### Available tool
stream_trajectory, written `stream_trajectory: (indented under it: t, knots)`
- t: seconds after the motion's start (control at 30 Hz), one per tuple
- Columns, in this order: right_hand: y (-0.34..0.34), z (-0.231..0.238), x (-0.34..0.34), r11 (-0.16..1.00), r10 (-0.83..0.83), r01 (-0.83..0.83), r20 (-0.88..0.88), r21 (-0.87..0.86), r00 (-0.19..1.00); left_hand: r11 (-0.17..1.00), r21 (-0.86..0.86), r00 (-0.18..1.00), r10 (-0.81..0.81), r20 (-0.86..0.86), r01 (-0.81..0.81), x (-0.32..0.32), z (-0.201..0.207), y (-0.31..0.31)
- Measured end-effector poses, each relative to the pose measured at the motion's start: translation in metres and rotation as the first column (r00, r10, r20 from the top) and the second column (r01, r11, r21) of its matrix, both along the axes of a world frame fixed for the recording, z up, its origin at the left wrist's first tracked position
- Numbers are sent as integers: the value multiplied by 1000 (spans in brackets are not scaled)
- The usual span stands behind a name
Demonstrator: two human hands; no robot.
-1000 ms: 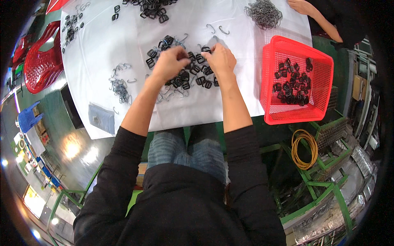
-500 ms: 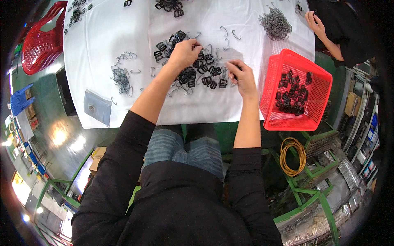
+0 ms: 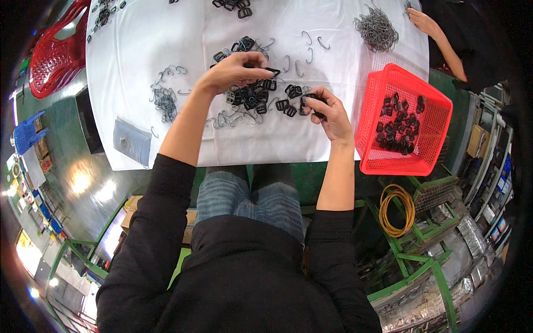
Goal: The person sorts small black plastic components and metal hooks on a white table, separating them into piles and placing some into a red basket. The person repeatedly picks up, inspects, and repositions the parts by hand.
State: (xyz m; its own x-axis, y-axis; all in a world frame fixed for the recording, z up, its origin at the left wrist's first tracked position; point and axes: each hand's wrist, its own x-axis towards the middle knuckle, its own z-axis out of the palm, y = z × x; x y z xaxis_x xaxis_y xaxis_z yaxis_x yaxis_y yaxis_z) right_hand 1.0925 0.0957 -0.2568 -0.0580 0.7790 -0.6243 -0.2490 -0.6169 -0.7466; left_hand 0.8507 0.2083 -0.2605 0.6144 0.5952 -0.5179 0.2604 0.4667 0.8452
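Observation:
My left hand (image 3: 237, 71) pinches a black plastic slide buckle (image 3: 272, 71) between thumb and fingers, over the far side of a loose pile. In that pile, black buckles (image 3: 250, 99) lie mixed with thin bent wire hooks (image 3: 225, 119). To the right, my right hand (image 3: 328, 112) is closed around black buckle pieces (image 3: 312, 103), partly hidden by the fingers; how many cannot be told. Several buckles (image 3: 286, 107) rest on the white cloth just left of it. Stray wire hooks (image 3: 309, 54) lie beyond the pile.
A red mesh basket (image 3: 367, 119) with black buckles (image 3: 397, 130) inside stands at the table's right edge. A heap of wire hooks (image 3: 376, 30) is behind it, near another person's hand (image 3: 423, 22). More hooks (image 3: 165, 104) and a bluish pouch (image 3: 131, 142) lie left.
My left hand has shifted slightly left, and a buckle now shows in its pinch. My right hand has lowered a little and now holds black buckle pieces. The other person's hand moved away.

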Motion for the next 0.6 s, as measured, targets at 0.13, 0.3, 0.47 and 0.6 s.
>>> stream_trajectory:
  t: [0.13,0.3,0.47,0.6]
  knots:
    - [14,-5,-15,998,-50,48,-45,-44,998,944,-246,950,264,169,-219,1,-1,-9]
    - [28,-32,-53,964,179,-265,761,-9,623,953,-17,936,294,-196,-303,5,-9,-9]
    - [27,-30,-70,936,185,-350,904,-42,387,875,126,820,483,-307,-468,-13,-5,-12]
    - [34,-35,-68,926,117,-378,947,5,300,822,559,765,429,-480,-110,0,-5,-40]
